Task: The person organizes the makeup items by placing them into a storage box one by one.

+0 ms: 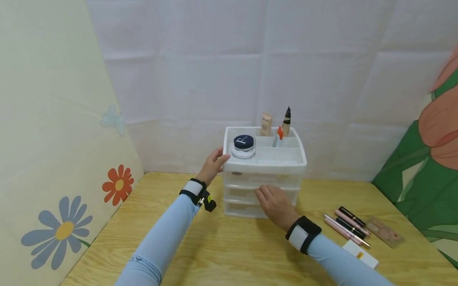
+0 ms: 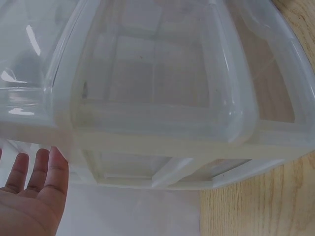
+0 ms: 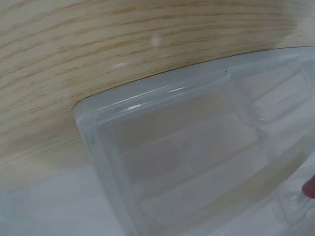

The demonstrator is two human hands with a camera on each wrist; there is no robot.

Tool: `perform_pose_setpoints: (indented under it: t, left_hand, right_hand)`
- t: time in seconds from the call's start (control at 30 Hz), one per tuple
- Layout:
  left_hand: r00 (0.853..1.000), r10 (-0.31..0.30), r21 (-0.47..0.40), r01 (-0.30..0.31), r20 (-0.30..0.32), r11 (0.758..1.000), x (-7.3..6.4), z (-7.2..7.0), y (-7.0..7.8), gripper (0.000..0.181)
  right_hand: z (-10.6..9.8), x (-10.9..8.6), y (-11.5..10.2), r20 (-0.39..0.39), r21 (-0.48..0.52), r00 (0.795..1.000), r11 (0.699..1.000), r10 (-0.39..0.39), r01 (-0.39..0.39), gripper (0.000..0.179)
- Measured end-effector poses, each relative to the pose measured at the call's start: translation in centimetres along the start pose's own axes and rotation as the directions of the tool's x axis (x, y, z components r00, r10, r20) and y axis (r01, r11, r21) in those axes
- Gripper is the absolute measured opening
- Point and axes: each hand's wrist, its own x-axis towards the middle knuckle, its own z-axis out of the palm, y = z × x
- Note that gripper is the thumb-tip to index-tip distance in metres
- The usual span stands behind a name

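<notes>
A white drawer organizer (image 1: 264, 169) with clear drawers stands on the table near the back wall. My left hand (image 1: 212, 165) rests at its upper left side, thumb at the front corner of the rim; in the left wrist view the fingers (image 2: 51, 179) lie nearly straight against the side frame. My right hand (image 1: 277, 204) is at the front, its curled fingers hooked at the handle of the middle drawer (image 1: 239, 194). At the right wrist view's edge a fingertip (image 3: 310, 188) shows by a drawer handle. The drawers look pushed in.
On the organizer's top sit a navy-lidded round powder case (image 1: 243, 142), a beige tube (image 1: 266, 124), an orange-tipped tube (image 1: 279, 137) and a black-capped bottle (image 1: 287, 122). To the right lie several pink and black cosmetic tubes (image 1: 345, 230), a palette (image 1: 385, 233) and a white box (image 1: 359, 254).
</notes>
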Motion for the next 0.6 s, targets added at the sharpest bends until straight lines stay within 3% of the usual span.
perform_pose_setpoints:
  t: [0.23, 0.6]
  left_hand:
    - [1.000, 0.003, 0.005, -0.003, 0.009, 1.000, 0.2, 0.1, 0.1, 0.059]
    - [1.000, 0.005, 0.020, -0.005, 0.012, 1.000, 0.4, 0.3, 0.4, 0.056]
  right_hand:
    - [0.2, -0.1, 0.1, -0.034, -0.021, 0.999, 1.000, 0.004, -0.005, 0.047]
    - [-1.0, -0.4, -0.2, -0.005, -0.026, 1.000, 0.999, 0.020, -0.020, 0.048]
